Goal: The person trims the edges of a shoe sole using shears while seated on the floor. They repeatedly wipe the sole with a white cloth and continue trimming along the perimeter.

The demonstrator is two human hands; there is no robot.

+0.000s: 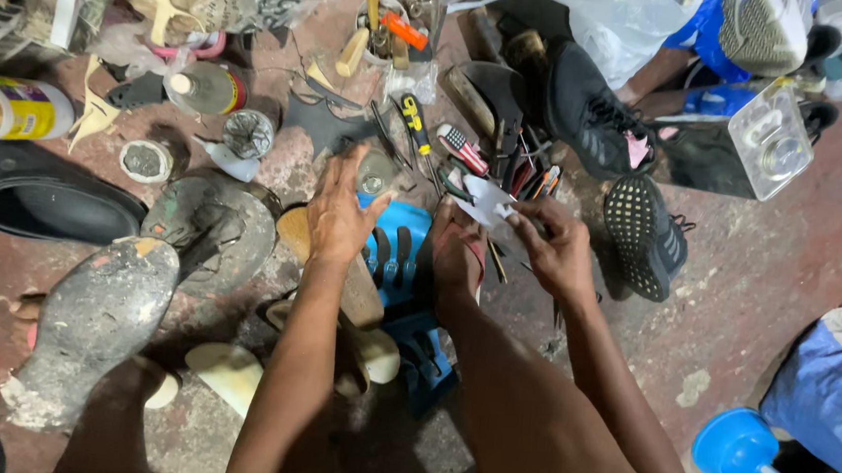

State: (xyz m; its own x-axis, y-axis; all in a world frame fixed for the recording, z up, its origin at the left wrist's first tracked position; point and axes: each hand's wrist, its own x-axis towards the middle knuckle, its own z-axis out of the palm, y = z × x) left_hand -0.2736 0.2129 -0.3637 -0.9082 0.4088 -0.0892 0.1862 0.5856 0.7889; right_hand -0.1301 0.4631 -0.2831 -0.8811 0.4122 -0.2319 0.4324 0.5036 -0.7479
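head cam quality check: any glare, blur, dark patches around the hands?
Head view: lit from above, hands sharp, left hand and right hand both well exposed; mild glare on the clear plastic jar and plastic bags; deep shadow at the bottom edge under the arms; slight wide-angle stretch at the corners; white scrap nearly blown out.

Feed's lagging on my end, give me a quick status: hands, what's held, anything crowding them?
Left hand flat, fingers spread over the blue tool tray, holding nothing. Right hand pinching a white scrap. Hand tools and black shoes crowd just beyond.
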